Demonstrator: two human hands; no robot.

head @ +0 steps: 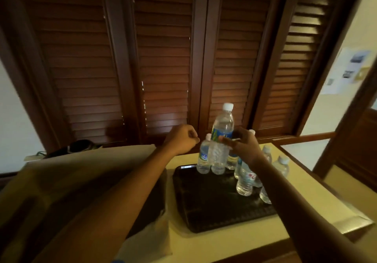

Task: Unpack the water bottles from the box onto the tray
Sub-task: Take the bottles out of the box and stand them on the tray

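Bottles: about eight can be counted, all clear plastic with white caps; the tall bottle (pixel 222 132) rises above the others, and seven smaller ones stand on or beside the tray.
Back row: one small bottle (pixel 204 156) stands at the tray's far edge just left of the tall bottle; another shows partly behind the right hand, only its cap and lower body visible.
Right group: a bottle with a red-marked label (pixel 245 178) stands at the tray's right side, with others packed close around it; two more (pixel 282 166) stand further right, whether on the tray or the table cannot be told.
Tray (pixel 206 201): one, black, on the pale table (pixel 230 244); its near half is bare.
Box (pixel 67 181): one, cardboard, left of the tray, flaps open; the inside is dark and nothing in it can be made out.
Right hand (pixel 242 144): wrapped around the tall bottle at its blue and green label, fingers on the near side; the bottle is upright, its base at the tray's far edge among the back row.
Left hand (pixel 181 140): curled into a loose fist, holding nothing, just left of the tall bottle and apart from it, above the gap between box and tray.
Hidden: the right forearm crosses the right group, covering parts of several bottles, so the count there is uncertain.
Behind: dark wooden shutters (pixel 163 58) fill the background.
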